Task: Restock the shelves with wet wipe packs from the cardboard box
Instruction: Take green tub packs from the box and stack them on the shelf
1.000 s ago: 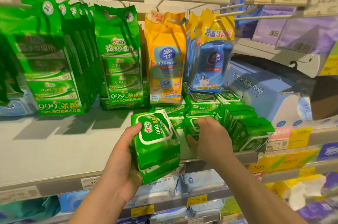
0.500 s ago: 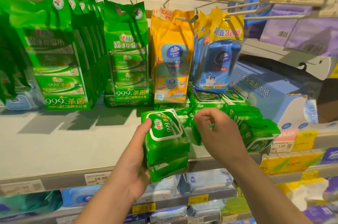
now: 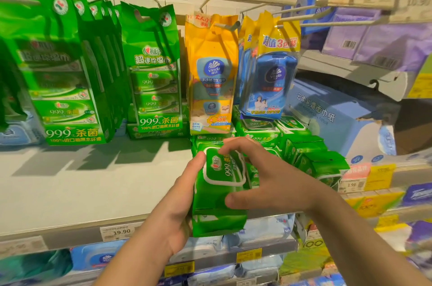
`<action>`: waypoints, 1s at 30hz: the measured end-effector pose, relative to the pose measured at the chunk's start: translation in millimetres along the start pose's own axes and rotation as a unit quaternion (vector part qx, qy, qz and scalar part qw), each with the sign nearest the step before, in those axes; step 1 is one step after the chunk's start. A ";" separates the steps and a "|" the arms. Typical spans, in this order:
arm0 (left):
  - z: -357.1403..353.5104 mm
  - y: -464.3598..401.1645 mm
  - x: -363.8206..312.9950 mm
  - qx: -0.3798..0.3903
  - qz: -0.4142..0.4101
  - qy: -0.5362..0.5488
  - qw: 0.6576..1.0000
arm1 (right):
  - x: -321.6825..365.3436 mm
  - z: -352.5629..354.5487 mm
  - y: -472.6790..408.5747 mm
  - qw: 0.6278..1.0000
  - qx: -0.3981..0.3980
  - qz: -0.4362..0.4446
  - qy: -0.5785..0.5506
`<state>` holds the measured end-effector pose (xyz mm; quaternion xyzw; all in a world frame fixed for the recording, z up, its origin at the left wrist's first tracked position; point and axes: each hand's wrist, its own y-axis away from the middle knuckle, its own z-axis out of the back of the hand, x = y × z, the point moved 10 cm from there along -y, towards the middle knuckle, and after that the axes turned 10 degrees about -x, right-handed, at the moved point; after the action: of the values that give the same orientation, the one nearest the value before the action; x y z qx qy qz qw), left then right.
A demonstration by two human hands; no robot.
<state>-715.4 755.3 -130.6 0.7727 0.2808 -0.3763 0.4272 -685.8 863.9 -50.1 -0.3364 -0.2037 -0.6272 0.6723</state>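
**Inspector A:** Position of the stock in hand?

**Inspector B:** A small stack of green wet wipe packs [image 3: 219, 192] is held at the front edge of the grey shelf [image 3: 81, 190], upper pack face up with its white-rimmed flap showing. At least one more pack sits beneath it; the exact count cannot be told.

**Inspector A:** Left hand?

**Inspector B:** The left hand [image 3: 177, 211] grips the stack from its left side, thumb lying along the upper left edge and palm against the side. The fingers underneath are hidden.

**Inspector A:** Right hand?

**Inspector B:** The right hand [image 3: 268, 183] is over the top pack. Its fingers curve down at the far edge of the flap and its thumb lies across the near right part of the pack. Whether it actually pinches the pack or only touches it cannot be told.

**Inspector A:** Neighbouring stock?

**Inspector B:** Shelved green packs [image 3: 311, 157] lie just behind and to the right of the stack. Hanging above are green multipacks [image 3: 154, 70], a yellow pack [image 3: 211, 75] and a blue pack [image 3: 271, 80]. The price tag [image 3: 118, 232] on the shelf rail reads 19.90.
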 end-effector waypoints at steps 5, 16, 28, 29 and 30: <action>-3.3 -3.0 0.8 0.004 -0.009 -0.026 1.000 | -5.0 3.1 2.5 0.999 -0.038 -0.014 0.011; 36.0 -33.7 -7.4 -0.079 -0.042 0.003 0.996 | -79.6 70.8 35.0 0.890 -0.330 -0.271 0.163; 50.0 -29.4 -9.4 -0.096 -0.051 0.023 0.994 | -83.1 55.1 2.5 0.827 -0.375 -0.265 0.323; 51.9 -28.8 -9.8 -0.099 -0.053 0.025 0.993 | -85.9 50.8 1.1 0.822 -0.364 -0.264 0.350; 53.4 -27.9 -10.4 -0.100 -0.054 0.028 0.993 | -85.2 46.9 -0.3 0.822 -0.359 -0.247 0.367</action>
<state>-760.5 720.9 -153.3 0.7201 0.3702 -0.3471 0.4732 -690.3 957.3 -76.9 -0.2370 0.2213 -0.8782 0.3516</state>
